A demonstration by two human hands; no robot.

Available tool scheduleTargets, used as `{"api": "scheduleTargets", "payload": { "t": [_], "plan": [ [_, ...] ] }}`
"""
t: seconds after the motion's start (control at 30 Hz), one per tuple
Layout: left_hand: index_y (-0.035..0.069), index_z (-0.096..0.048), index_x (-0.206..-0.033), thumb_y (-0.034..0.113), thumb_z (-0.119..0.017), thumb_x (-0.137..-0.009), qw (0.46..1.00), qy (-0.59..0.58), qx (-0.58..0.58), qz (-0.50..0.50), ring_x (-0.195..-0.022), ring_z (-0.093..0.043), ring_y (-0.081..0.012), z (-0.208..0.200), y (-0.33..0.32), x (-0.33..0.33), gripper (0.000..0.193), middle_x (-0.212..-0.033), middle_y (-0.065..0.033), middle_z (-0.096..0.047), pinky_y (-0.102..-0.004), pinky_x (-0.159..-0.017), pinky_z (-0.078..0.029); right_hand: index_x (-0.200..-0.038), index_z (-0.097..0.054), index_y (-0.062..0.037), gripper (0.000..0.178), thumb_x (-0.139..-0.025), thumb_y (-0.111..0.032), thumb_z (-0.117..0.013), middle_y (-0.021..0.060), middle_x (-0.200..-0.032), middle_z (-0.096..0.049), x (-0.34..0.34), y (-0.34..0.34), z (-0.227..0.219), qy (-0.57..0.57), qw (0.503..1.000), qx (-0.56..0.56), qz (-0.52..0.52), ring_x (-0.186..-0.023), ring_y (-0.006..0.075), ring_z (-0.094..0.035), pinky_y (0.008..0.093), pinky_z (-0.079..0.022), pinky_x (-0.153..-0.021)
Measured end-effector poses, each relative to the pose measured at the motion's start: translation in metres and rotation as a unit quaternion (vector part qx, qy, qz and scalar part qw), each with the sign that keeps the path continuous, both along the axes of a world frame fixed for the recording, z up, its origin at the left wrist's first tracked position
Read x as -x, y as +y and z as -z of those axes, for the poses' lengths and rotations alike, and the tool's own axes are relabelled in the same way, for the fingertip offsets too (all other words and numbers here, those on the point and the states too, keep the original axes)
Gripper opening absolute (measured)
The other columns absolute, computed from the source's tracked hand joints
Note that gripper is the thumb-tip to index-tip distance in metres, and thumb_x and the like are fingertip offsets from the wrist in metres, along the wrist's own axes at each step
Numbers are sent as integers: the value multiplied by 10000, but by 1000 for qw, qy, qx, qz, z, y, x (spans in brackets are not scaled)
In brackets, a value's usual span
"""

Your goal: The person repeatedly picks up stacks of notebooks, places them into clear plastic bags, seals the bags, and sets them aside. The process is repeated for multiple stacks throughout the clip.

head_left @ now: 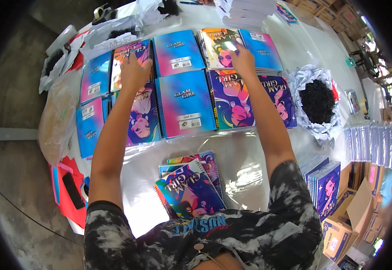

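Note:
Two rows of colourful spiral notebooks lie side by side on the table before me. My left hand (135, 74) rests, fingers apart, on an orange-pink illustrated notebook (118, 56) in the far row. My right hand (243, 59), fingers stretched out, touches a white-and-yellow illustrated notebook (211, 40). Between my hands lies a blue-and-pink notebook (175, 45), with a similar notebook (173, 105) nearer me. Under my right forearm is a purple illustrated notebook (232, 108). Close to my body sits a small loose pile of notebooks (189, 189), stacked askew.
Crumpled paper with black wire coils (318, 101) lies at the right; similar bundles (124, 32) are far left. Notebook stacks (369, 141) stand at the right edge, above cardboard boxes (340, 234). A black phone (73, 191) rests on red material at left. White paper stacks (247, 15) stand far back.

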State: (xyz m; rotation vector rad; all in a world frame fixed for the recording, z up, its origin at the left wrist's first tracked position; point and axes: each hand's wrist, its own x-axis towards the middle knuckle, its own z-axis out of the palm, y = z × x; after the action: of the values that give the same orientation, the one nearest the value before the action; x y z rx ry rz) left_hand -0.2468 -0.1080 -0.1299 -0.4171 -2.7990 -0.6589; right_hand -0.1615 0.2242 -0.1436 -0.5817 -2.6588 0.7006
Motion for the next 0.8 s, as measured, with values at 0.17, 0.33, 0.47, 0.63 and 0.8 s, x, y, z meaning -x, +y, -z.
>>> {"api": "scheduleTargets", "payload": {
  "t": [0.17, 0.33, 0.47, 0.63, 0.8],
  "plan": [
    [-60, -483, -1127, 346, -545, -797, 971, -106, 186, -106, -994, -557, -433, 47, 21, 34, 527, -1040, -309, -572, -464, -885, -430, -1342, -262, 51, 1116, -562, -571, -763, 227, -1357, -357, 43, -20, 19, -186, 967, -33, 173, -1266, 339, -332, 436, -264, -1017],
    [-17, -595, -829, 284, -538, -762, 990, 30, -127, -58, -718, -566, -396, -31, -28, 16, 314, -798, -275, -576, -443, -672, -440, -1368, -242, -17, 1140, -522, -535, -803, 170, -1396, -319, 52, 9, 25, -297, 943, 41, 144, -1295, 326, -298, 435, -253, -1046],
    [29, -563, -774, 235, -542, -872, 861, 42, -505, -43, -668, -521, -116, -101, -80, -119, 229, -706, -13, -559, -280, -605, -421, -1024, -625, -36, 366, -740, -254, -700, 130, -890, -662, 48, 30, 32, -71, 997, -18, 2, -794, 235, -643, 336, -495, -730],
    [-25, -500, -1048, 303, -554, -878, 950, -65, -305, -10, -862, -548, -210, -67, -127, -324, 373, -991, -117, -543, -334, -747, -467, -1092, -517, 68, 306, -811, -43, -572, 106, -958, -610, -1, 26, -40, 329, 901, 232, -160, -822, 136, -578, 274, -480, -692],
    [-28, -494, -1109, 373, -728, -722, 938, -315, -55, -131, -935, -497, -254, 3, -88, -426, 605, -1043, -159, -500, -352, -790, -422, -1161, -508, 22, 369, -801, -2, -588, 107, -1069, -596, -162, -66, -124, 266, 789, 493, -252, -921, 176, -596, 279, -485, -787]
  ]
}}
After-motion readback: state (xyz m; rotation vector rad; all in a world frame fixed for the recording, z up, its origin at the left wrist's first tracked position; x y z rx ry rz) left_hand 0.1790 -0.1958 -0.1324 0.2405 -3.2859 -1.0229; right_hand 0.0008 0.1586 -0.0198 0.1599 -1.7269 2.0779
